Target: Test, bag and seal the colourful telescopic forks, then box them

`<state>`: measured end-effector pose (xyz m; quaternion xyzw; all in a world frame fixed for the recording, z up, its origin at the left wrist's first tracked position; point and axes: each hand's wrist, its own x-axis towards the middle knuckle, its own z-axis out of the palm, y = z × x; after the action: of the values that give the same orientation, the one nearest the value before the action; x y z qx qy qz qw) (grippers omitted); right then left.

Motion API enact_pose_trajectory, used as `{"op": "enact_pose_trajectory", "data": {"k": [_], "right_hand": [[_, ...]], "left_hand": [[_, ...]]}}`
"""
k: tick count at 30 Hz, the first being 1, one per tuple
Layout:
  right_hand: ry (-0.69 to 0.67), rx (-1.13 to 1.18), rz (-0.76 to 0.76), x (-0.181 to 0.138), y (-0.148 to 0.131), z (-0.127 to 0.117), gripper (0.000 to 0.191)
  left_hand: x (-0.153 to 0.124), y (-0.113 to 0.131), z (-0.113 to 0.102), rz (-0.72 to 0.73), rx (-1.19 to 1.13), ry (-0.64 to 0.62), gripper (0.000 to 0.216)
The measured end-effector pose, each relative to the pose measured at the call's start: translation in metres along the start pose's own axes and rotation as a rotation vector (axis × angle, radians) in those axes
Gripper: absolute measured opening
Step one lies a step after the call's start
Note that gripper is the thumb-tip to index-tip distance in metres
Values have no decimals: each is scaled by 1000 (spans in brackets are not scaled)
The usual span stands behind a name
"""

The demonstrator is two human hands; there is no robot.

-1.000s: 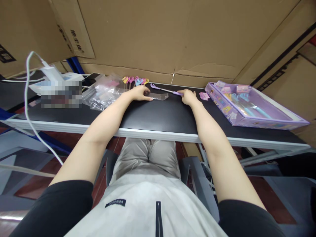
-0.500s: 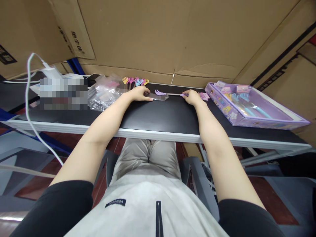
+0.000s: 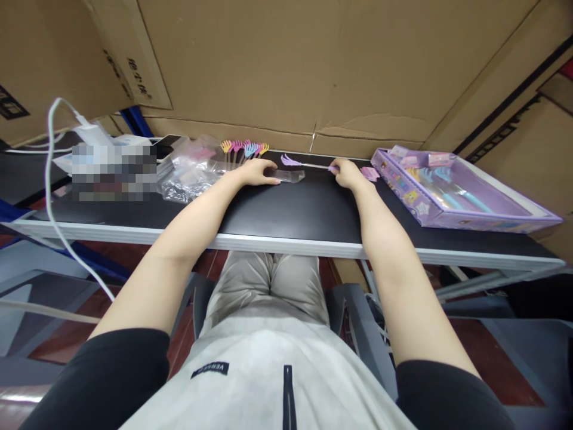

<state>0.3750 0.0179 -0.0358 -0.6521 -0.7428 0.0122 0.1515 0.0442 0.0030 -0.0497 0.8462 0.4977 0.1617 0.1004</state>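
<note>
My left hand (image 3: 256, 171) lies on the black table (image 3: 295, 209) with its fingers pressing down a narrow clear plastic sleeve (image 3: 290, 175). My right hand (image 3: 348, 174) pinches the handle of a thin purple claw-headed stick (image 3: 299, 162). The stick's claw head sits just behind the open end of the sleeve. A small pink card (image 3: 369, 173) lies just right of my right hand.
Several coloured claw sticks (image 3: 244, 147) lie at the table's back, beside clear plastic bags (image 3: 188, 167). A purple box (image 3: 452, 191) with more sticks stands at the right. A white charger and cable (image 3: 67, 143) sit at the left. Cardboard walls stand behind.
My right hand has shifted the purple stick to the right, so its claw head now lies by the sleeve's end. My left hand stays on the sleeve.
</note>
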Motion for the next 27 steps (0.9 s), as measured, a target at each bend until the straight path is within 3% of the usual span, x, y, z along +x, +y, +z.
{"op": "enact_pose_trajectory", "data": {"k": [5, 11, 17, 27], "right_hand": [[-15, 31, -47, -4, 3, -16, 39], [12, 44, -26, -13, 8, -31, 28], [-13, 18, -8, -20, 8, -38, 27], [10, 29, -123, -20, 12, -41, 28]], "left_hand": [[0, 0, -2, -13, -33, 0, 68], [1, -8, -4, 15, -62, 11, 66], [2, -15, -5, 20, -118, 28, 67], [3, -19, -5, 10, -197, 53, 70]]}}
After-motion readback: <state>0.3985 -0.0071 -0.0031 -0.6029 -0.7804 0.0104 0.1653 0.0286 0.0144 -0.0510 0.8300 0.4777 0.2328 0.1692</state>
